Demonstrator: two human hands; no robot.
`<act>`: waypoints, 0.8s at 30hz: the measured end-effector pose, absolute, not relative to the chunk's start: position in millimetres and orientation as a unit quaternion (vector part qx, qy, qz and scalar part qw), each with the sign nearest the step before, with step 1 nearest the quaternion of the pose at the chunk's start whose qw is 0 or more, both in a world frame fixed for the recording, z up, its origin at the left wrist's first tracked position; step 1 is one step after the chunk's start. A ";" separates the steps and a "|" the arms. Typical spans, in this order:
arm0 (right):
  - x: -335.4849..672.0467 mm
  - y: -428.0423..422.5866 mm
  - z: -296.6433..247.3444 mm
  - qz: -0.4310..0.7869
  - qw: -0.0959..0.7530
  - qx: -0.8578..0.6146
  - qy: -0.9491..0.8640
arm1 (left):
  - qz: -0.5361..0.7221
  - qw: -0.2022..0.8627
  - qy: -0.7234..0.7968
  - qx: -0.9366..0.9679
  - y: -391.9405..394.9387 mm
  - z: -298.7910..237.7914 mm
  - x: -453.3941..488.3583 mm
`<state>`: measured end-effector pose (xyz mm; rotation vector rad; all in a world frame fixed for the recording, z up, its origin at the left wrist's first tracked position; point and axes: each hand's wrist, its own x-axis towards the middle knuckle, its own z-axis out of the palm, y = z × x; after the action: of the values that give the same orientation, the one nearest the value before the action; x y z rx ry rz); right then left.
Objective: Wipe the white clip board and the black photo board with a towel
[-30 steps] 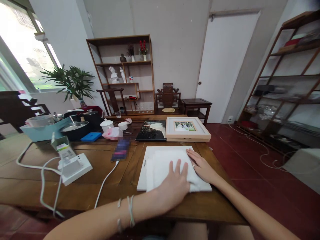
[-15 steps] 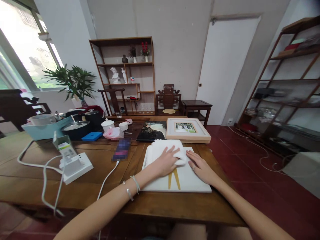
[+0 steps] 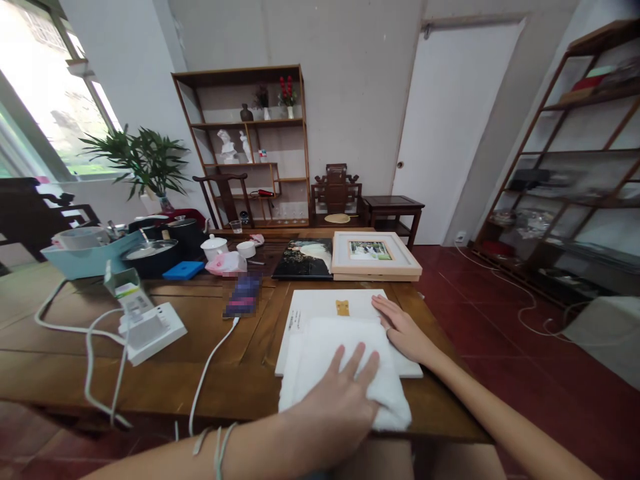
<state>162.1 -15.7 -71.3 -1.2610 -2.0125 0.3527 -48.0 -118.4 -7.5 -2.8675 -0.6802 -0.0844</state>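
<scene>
My left hand point(image 3: 340, 400) lies with spread fingers on a folded white cloth point(image 3: 325, 343), pressing it from above. The cloth covers the lower middle of a white rectangular board point(image 3: 313, 303) and hangs over its near edge. A gold-coloured metal piece point(image 3: 343, 307) shows on the board just beyond the cloth; anything beneath the cloth is hidden. At the board's right side my right hand point(image 3: 404, 332) rests flat, fingers stretched out, touching the edge. Small dark print runs along the board's left side.
Behind the board lie a light wood picture frame point(image 3: 413, 265) and a dark picture panel point(image 3: 300, 261). To the left are a phone point(image 3: 243, 297) on a white cable point(image 3: 213, 357), a white box point(image 3: 165, 333), a lidded cup point(image 3: 215, 247) and a blue bin point(image 3: 90, 257).
My left hand has slid the white cloth from the board's upper part toward me, over its near edge. The gold piece's upper end is uncovered. My right hand stays at the right edge.
</scene>
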 end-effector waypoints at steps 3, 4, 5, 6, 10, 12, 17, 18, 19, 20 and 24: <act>161.6 -15.8 -70.3 0.143 0.363 -0.494 -0.777 | -0.019 0.068 -0.279 -0.958 -82.7 0.7 -46.6; 161.6 -15.9 -70.0 0.148 0.363 -0.493 -0.777 | -0.020 0.057 -0.298 -0.953 -68.6 2.7 -45.8; 161.5 -15.9 -69.8 0.152 0.364 -0.492 -0.776 | -0.026 0.049 -0.313 -0.948 -54.7 4.2 -45.1; 161.5 -16.0 -69.8 0.156 0.366 -0.489 -0.776 | -0.037 0.043 -0.324 -0.944 -41.6 5.1 -44.6; 161.5 -16.2 -70.2 0.153 0.370 -0.487 -0.776 | -0.077 0.032 -0.353 -0.932 -5.1 5.9 -47.3; 161.5 -16.4 -70.0 0.144 0.365 -0.490 -0.778 | -0.077 0.029 -0.356 -0.931 3.4 6.7 -52.3; 161.9 -16.8 -68.5 0.146 0.357 -0.493 -0.780 | -0.069 0.032 -0.369 -0.926 6.7 6.9 -77.8; 162.0 -16.8 -68.5 0.148 0.356 -0.493 -0.780 | -0.063 0.034 -0.376 -0.924 4.4 5.5 -84.4; 162.1 -16.8 -68.6 0.151 0.357 -0.493 -0.779 | -0.055 0.035 -0.384 -0.921 0.6 3.8 -90.9; 162.2 -16.8 -68.8 0.153 0.358 -0.493 -0.778 | -0.048 0.036 -0.391 -0.918 -5.2 1.8 -96.9; 162.1 -17.3 -69.5 0.150 0.360 -0.494 -0.777 | -0.040 0.008 -0.372 -0.927 -48.8 -2.1 -112.8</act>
<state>162.1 -17.3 -69.5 -1.2729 -2.0023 0.3872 -112.8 -48.8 -2.1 -2.8991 -1.1619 -0.1256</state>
